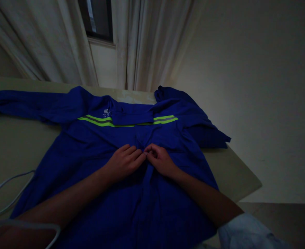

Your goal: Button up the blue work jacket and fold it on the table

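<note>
head view: blue jacket [95, 152] with lime stripes lies flat, front up, on the counter [235, 173]. both hands meet at its centre front opening. right hand [160, 160] has a narrow grip, thumb and fingertips pinched on a small bit of the jacket's front edge. left hand [124, 162] has its fingers curled, tips touching the same spot from the other side; cannot tell if it actually pinches cloth or just presses it.

likely risks:
- the pinch is tiny and the light is dim, so the edge could slip out of the grip, or the two front edges could line up wrong.
- beyond the grip and to its right, a bunched sleeve [206, 135] sits at the counter edge. any tug on the front could drag it over, and its weight would skew the cloth.
- well left of the grip, near the left forearm, a white cable [4, 186] loops on the counter. a sweep of the elbow could snag it.
- cloth under the palms looks rumpled, so pressing there may set creases.
</note>
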The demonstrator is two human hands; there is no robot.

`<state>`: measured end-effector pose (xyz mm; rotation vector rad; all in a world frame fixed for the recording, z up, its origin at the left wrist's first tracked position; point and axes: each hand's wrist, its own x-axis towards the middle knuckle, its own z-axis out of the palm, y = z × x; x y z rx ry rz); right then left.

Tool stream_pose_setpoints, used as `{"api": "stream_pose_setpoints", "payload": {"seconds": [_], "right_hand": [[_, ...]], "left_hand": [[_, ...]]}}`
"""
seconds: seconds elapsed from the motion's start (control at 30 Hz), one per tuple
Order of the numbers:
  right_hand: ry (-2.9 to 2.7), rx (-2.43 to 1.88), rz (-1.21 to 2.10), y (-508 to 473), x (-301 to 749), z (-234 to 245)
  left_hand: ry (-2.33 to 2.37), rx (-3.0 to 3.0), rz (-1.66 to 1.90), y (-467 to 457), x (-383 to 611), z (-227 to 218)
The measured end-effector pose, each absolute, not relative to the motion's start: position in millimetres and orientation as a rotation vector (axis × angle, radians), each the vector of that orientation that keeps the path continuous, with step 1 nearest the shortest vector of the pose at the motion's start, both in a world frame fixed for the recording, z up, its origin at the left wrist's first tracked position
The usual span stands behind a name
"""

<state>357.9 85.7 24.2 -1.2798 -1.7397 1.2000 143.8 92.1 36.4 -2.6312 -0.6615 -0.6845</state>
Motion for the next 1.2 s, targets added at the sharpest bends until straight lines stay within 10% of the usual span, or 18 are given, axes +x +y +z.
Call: {"api": "stream_pose_setpoints", "payload": {"seconds": [1.2], "right_hand": [[-1.561, -1.239, 1.229, 82.0, 347.5, 25.0]], "left_hand": [[-1.384, -3.226, -1.146, 106.2, 140.0, 32.0]]}}
